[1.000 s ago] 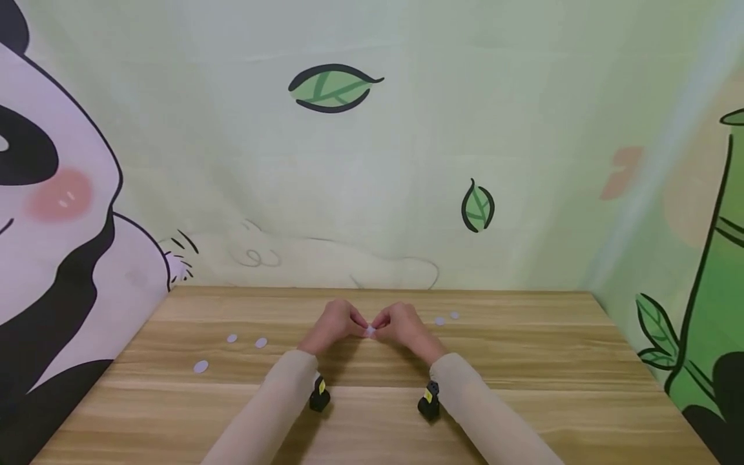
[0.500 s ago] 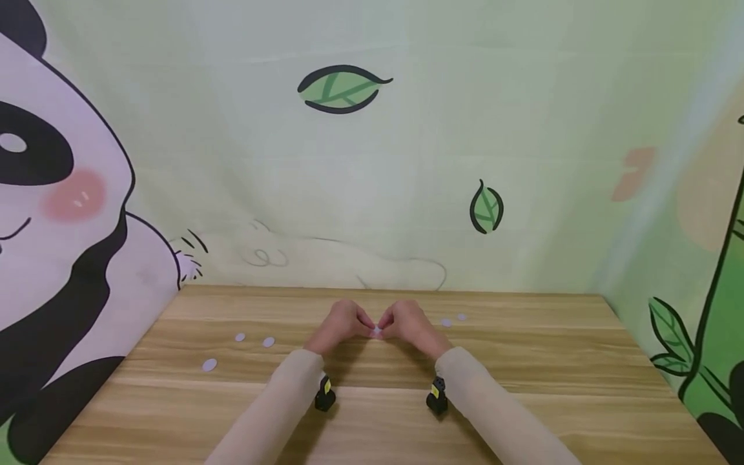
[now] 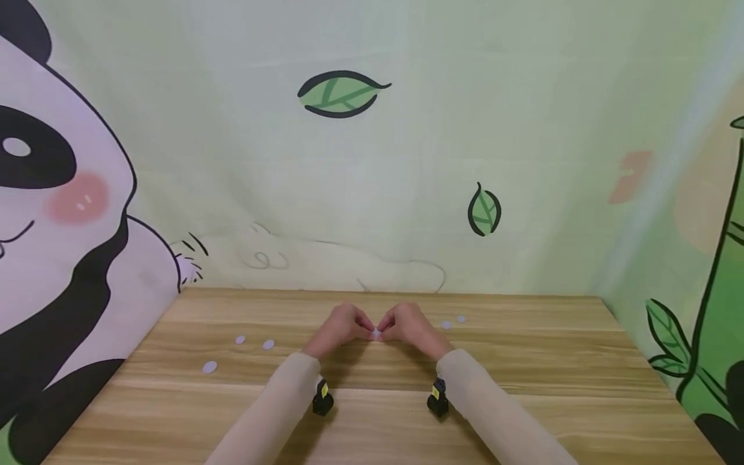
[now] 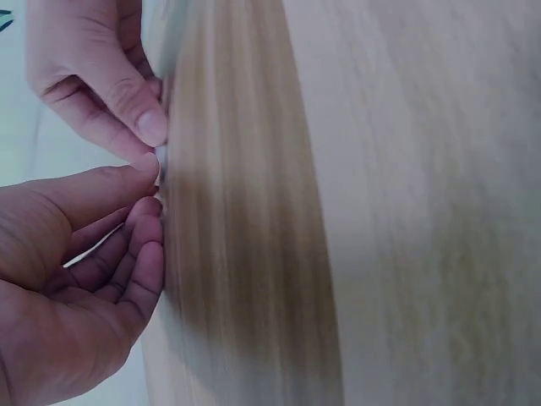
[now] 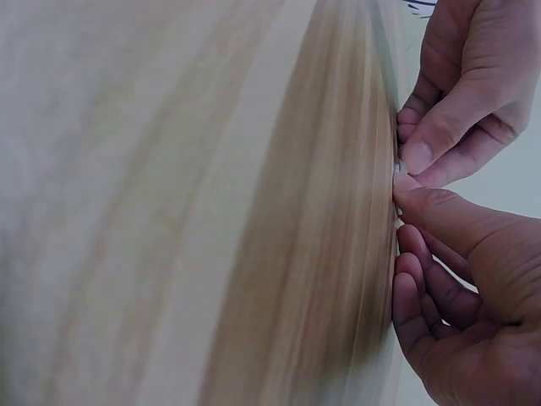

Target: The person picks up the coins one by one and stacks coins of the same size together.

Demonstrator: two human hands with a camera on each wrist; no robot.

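In the head view my left hand [image 3: 347,323] and right hand [image 3: 405,321] meet over the far middle part of the wooden table [image 3: 372,426]. Between their fingertips is a small thin white disc [image 3: 376,334], pinched from both sides by thumb and forefinger. The left wrist view has the left thumb [image 4: 127,176] at one edge of it, low at the tabletop, with the other fingers curled below. From the right wrist, the right thumb [image 5: 431,203] shows close to the left thumb tip [image 5: 418,156]. Most of the disc is hidden by the fingertips.
Three similar white discs lie left of the hands: a near one [image 3: 209,367], a far one [image 3: 241,340] and an inner one [image 3: 268,345]. Two more, a closer disc [image 3: 446,325] and a farther disc [image 3: 461,319], lie to the right. A printed cloth backdrop [image 3: 372,161] stands behind the table.
Both hands keep their pinch on the white disc with hardly any motion. The head view has shifted slightly, moving the whole scene a little to the right in the picture.
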